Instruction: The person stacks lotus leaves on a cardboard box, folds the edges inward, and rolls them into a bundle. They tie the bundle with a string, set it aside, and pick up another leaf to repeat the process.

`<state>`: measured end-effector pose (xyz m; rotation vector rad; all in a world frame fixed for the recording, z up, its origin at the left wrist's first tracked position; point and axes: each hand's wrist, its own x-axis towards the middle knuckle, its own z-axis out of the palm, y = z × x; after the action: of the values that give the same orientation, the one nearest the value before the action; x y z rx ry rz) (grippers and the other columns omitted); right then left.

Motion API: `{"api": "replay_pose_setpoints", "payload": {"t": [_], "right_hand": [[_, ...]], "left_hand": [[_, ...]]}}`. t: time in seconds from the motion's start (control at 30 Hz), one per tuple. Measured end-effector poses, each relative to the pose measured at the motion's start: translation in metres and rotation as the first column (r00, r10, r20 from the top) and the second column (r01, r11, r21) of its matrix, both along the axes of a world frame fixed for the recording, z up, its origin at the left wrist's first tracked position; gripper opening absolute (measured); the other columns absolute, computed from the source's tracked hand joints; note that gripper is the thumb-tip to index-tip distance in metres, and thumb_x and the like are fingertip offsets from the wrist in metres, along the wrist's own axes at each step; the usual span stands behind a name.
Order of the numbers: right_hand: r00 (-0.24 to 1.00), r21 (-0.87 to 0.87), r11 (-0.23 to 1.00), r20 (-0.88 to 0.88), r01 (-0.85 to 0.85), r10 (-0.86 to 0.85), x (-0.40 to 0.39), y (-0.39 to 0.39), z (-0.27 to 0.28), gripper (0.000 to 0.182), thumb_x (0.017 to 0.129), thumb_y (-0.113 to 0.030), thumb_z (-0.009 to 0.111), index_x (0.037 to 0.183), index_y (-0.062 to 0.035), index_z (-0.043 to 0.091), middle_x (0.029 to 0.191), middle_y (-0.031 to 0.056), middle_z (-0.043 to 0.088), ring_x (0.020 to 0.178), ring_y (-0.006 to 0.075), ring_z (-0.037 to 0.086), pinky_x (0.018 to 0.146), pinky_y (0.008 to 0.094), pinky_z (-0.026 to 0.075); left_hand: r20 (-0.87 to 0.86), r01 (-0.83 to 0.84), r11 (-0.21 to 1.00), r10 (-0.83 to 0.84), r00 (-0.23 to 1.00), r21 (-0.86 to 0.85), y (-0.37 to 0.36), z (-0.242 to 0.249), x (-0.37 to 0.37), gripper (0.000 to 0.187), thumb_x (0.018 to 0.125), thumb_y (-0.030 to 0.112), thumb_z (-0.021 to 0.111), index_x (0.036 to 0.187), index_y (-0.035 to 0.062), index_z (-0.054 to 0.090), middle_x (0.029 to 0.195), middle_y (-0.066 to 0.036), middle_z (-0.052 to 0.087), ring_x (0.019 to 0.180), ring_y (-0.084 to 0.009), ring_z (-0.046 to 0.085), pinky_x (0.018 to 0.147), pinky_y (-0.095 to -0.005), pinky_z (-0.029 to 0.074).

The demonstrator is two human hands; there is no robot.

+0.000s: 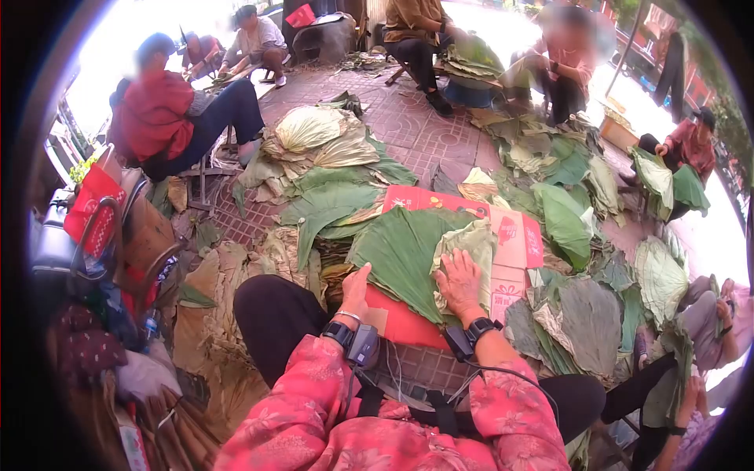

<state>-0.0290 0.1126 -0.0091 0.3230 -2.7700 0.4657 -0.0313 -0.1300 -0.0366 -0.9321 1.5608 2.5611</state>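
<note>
A large folded green lotus leaf (397,255) lies over a red printed cardboard sheet (514,263) in front of my knees. My right hand (461,284) rests flat with spread fingers on a paler, dull-green leaf (481,238) at the green leaf's right side. At the left edge of the green leaf is my left hand (356,293), seen from its side, fingers stretched out and nothing visible in it. Dark devices are strapped to both my wrists, with cables running from them.
Piles of green and dried leaves (326,169) lie ahead, with more leaves (581,310) at the right and flat brown ones (204,322) at the left. Bags (141,243) stand at the left. Several people sit around on low seats, some handling leaves, near a blue tub (470,93).
</note>
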Motion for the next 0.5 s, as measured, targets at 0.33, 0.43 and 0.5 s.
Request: {"api": "replay_pose_setpoints", "payload": {"t": [0.33, 0.43, 0.5], "right_hand": [[0.991, 0.113, 0.993, 0.126, 0.023, -0.037, 0.005, -0.011, 0.01, 0.073, 0.079, -0.062, 0.047, 0.136, -0.0172, 0.036, 0.142, 0.0195, 0.028, 0.133, 0.0356, 0.02, 0.104, 0.054, 0.015], [0.993, 0.11, 0.994, 0.117, 0.022, -0.035, 0.006, -0.011, 0.01, 0.073, 0.079, -0.062, 0.047, 0.136, -0.0174, 0.036, 0.142, 0.0194, 0.027, 0.133, 0.0354, 0.02, 0.105, 0.0535, 0.014], [0.992, 0.113, 0.993, 0.118, 0.02, -0.033, 0.006, -0.012, 0.011, 0.073, 0.079, -0.062, 0.047, 0.137, -0.0175, 0.036, 0.142, 0.0194, 0.027, 0.133, 0.0355, 0.02, 0.105, 0.0534, 0.014]], "left_hand": [[-0.217, -0.122, 0.988, 0.098, 0.971, -0.096, -0.008, 0.009, -0.018, 0.024, 0.076, 0.016, 0.069, 0.094, 0.0012, 0.061, 0.094, -0.004, 0.063, 0.08, -0.014, 0.06, 0.071, -0.0268, 0.047], [-0.252, -0.314, 0.941, 0.335, 0.908, 0.123, 0.003, 0.021, -0.022, 0.034, 0.072, 0.016, 0.074, 0.098, 0.0025, 0.056, 0.084, 0.002, 0.053, 0.076, -0.0104, 0.049, 0.07, -0.0237, 0.04], [-0.216, -0.302, 0.922, 0.354, 0.91, 0.24, 0.004, 0.022, -0.02, 0.04, 0.073, 0.024, 0.074, 0.101, 0.0043, 0.053, 0.089, 0.0, 0.054, 0.078, -0.0123, 0.051, 0.071, -0.0249, 0.043]]}}
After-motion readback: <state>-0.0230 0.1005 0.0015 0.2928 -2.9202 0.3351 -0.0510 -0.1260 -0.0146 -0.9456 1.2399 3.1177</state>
